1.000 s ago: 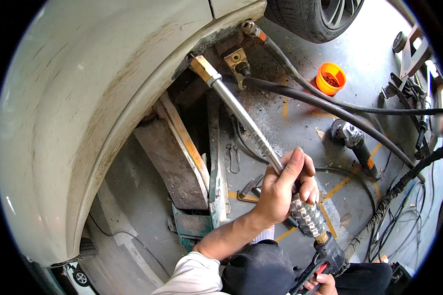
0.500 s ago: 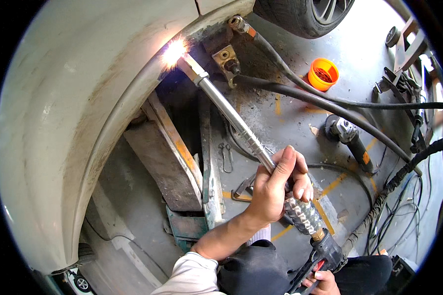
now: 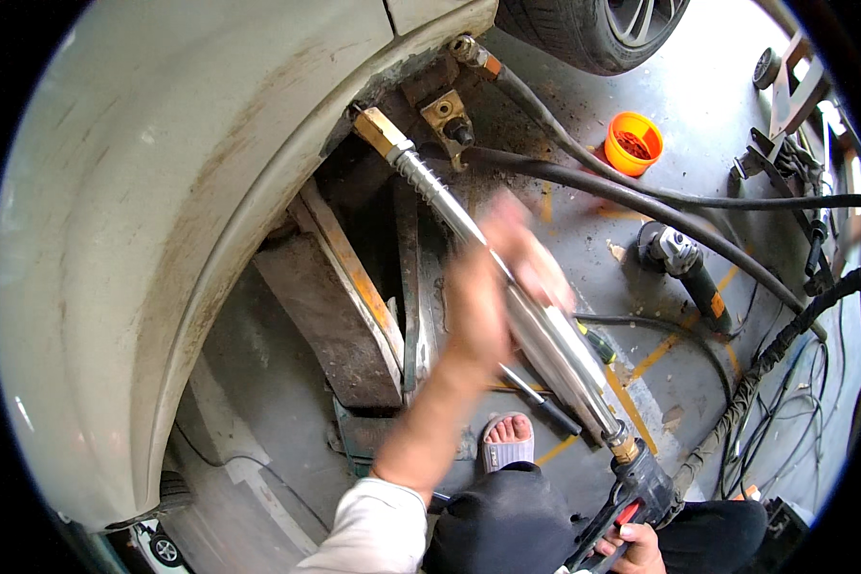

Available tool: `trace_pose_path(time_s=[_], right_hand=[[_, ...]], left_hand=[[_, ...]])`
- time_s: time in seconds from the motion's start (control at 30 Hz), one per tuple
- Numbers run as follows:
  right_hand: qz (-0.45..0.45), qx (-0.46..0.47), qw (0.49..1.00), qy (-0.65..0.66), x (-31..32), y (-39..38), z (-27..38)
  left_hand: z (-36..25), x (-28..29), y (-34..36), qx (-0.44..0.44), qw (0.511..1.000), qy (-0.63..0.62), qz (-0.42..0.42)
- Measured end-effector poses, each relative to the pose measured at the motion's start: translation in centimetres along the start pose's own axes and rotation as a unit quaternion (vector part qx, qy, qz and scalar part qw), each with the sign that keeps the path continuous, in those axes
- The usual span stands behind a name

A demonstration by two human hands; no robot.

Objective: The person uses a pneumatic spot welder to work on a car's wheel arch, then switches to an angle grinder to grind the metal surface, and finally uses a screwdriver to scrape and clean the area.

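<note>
A long silver puller tool (image 3: 555,349) runs from the lower right up to the grey car body panel (image 3: 163,210). Its brass tip (image 3: 378,129) touches the rusty rim of the wheel arch. My left hand (image 3: 493,287), motion-blurred, is wrapped around the middle of the tool's shaft. At the bottom edge, my right hand (image 3: 631,553) grips the tool's black and red handle (image 3: 641,493). My sandalled foot (image 3: 505,440) rests on the floor below the shaft.
An orange cup (image 3: 633,143) and an angle grinder (image 3: 684,263) sit on the concrete floor to the right. Thick black hoses (image 3: 641,206) and cables cross the floor. A tyre (image 3: 593,29) is at the top. A screwdriver (image 3: 545,407) lies under the shaft.
My left hand has slid up the shaft from the knurled weight near the handle toward the tip. The spark seen at the tip half a second ago is gone.
</note>
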State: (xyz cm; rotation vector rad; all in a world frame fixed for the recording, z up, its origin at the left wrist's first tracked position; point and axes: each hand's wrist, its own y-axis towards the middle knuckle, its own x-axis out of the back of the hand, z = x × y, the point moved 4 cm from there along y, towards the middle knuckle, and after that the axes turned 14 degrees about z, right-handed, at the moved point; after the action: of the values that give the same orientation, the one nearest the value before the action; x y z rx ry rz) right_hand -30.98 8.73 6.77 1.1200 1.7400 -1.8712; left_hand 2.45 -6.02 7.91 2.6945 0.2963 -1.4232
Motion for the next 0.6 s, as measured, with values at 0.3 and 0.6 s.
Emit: trace_pose_path(time_s=[0.3, 0.6], right_hand=[[0.015, -0.010, 1.000, 0.015, -0.4, 0.1, -0.2], [-0.025, -0.045, 0.998, 0.032, 0.7, -0.2, -1.4]], left_hand=[[2.3, -1.2, -2.5, 0.060, 0.998, 0.017, -0.005], [4.6, -1.4, -4.7, 0.015, 0.999, -0.040, 0.026]])
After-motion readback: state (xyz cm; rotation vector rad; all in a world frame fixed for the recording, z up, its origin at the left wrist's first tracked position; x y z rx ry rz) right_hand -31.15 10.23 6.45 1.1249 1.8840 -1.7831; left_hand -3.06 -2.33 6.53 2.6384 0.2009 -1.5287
